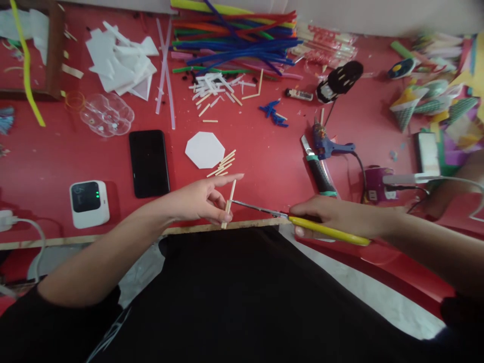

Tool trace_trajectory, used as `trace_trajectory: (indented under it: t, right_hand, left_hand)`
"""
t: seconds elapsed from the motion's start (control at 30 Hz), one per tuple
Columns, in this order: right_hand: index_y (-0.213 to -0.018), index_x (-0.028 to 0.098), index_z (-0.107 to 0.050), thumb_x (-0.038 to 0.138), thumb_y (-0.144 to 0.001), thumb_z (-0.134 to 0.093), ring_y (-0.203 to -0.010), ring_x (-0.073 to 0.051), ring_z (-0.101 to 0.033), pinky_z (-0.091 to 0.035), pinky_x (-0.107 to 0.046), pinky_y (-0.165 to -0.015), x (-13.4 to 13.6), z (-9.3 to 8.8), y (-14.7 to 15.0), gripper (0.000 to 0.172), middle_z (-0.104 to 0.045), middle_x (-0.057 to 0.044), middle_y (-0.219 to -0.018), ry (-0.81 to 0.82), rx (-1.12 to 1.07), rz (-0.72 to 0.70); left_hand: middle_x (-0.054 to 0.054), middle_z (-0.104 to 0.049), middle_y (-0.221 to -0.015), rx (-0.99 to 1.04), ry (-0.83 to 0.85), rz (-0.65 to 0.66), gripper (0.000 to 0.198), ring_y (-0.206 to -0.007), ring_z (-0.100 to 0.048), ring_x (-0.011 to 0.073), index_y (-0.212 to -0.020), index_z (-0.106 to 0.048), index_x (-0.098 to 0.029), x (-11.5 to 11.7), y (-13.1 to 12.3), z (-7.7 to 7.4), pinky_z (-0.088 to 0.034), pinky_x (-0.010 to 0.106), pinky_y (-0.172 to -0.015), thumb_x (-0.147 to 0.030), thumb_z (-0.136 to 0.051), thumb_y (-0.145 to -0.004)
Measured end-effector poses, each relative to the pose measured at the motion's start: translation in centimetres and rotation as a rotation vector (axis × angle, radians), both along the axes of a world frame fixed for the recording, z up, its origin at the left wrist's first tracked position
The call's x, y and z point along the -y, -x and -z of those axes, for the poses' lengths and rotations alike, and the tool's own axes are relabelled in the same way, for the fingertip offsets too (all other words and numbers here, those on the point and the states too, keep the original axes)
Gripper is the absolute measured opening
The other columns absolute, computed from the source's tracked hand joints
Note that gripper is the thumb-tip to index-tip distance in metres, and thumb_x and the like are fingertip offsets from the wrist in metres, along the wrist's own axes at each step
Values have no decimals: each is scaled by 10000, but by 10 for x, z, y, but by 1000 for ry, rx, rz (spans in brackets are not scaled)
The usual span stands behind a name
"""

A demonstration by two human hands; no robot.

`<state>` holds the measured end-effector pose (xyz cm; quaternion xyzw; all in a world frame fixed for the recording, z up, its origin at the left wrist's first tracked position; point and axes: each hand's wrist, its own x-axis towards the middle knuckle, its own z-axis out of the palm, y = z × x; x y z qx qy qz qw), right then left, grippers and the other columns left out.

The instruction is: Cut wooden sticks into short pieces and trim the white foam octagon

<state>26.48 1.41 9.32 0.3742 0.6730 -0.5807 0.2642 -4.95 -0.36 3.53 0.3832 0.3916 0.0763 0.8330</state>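
Near the table's front edge, my left hand (215, 204) pinches thin wooden sticks (228, 207) between thumb and fingers, one longer than the other. The index finger points out to the right. My right hand (321, 217) is closed around the yellow handle of a pair of scissors (280, 214). The blade tips reach left to the sticks at my left fingers; whether they touch is too small to tell. Just beyond my left hand lie several short cut sticks (224, 164), beside a white octagonal piece (204, 149) on the red table.
A black phone (149, 164) and a white device (89, 204) lie to the left. On the right are a cutter knife (317, 171), a blue glue gun (328, 143) and its cable. Colourful pipe strips (238, 40) and white foam pieces (119, 60) lie at the back.
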Motion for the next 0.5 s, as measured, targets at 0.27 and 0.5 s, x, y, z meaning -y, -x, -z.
trace_trajectory:
  t: [0.27,0.5]
  right_hand:
    - [-834,206,-548,569,-945,-529,-659,-130,-436,-355,-263,-594,18,26,-5,380,-471,25,-736,164,-126,64]
    - [-796,206,-470,529,-965,-511,-646,-118,-392,-312,-257,-579,16,27,-8,367,-416,36,-713,129,-165,29]
  left_hand:
    - [-25,-692,-749,48,129,-18,1050,-681,-709,160,-1578,-265,-346,30,-4,35,-561,275,-645,-203,-852,-719]
    - [-7,-709,-757,111,116,-5,1058,-677,-710,160,-1592,-220,-338,22,-3,37,-556,270,-635,-195,-841,-748]
